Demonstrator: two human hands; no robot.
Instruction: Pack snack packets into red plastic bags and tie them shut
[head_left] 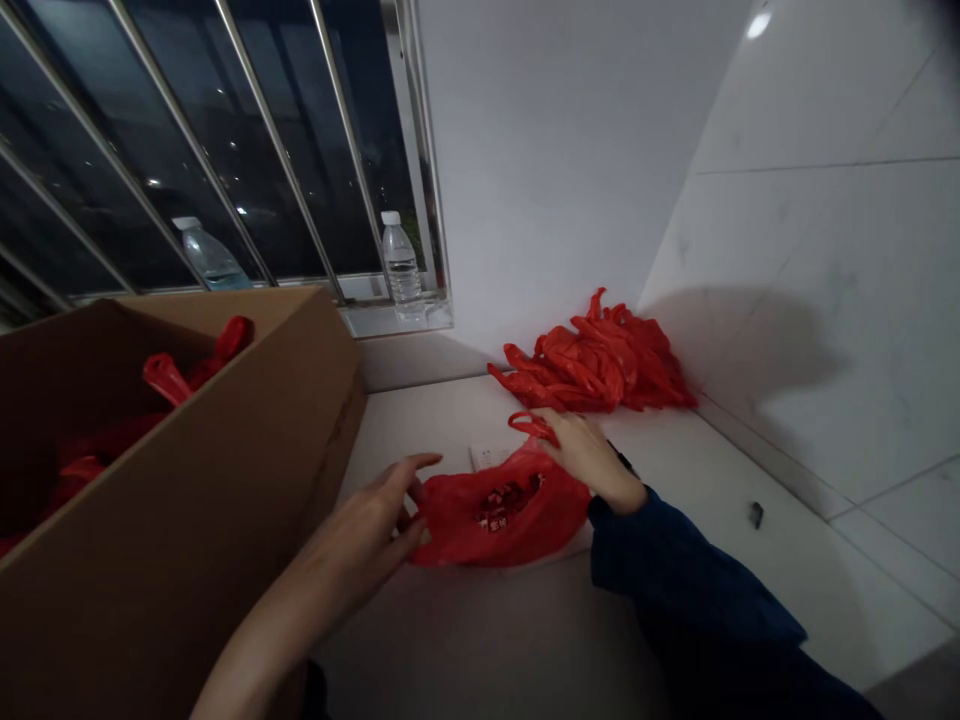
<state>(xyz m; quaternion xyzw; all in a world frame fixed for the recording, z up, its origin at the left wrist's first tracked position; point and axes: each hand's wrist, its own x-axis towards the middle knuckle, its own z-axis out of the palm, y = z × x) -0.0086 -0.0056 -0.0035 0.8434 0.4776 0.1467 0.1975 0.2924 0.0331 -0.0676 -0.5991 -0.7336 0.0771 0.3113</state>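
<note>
On the white surface in front of me lies a red plastic bag [480,550] with white printing on its middle. My right hand [589,460] is closed on the bag's upper right part, where a looped handle pokes out past the fingers. My left hand [367,525] is at the bag's left edge, its index finger stretched out and its thumb apart, touching the plastic. A pale printed sheet or packet [489,457] shows partly behind the bag. What lies inside the bag is hidden.
A tall cardboard box [225,480] holding red bags stands on the left. Against the back wall is a heap of red plastic bags [600,360]. Water bottles [403,270] stand by the barred window. A small dark object [755,515] lies at the right.
</note>
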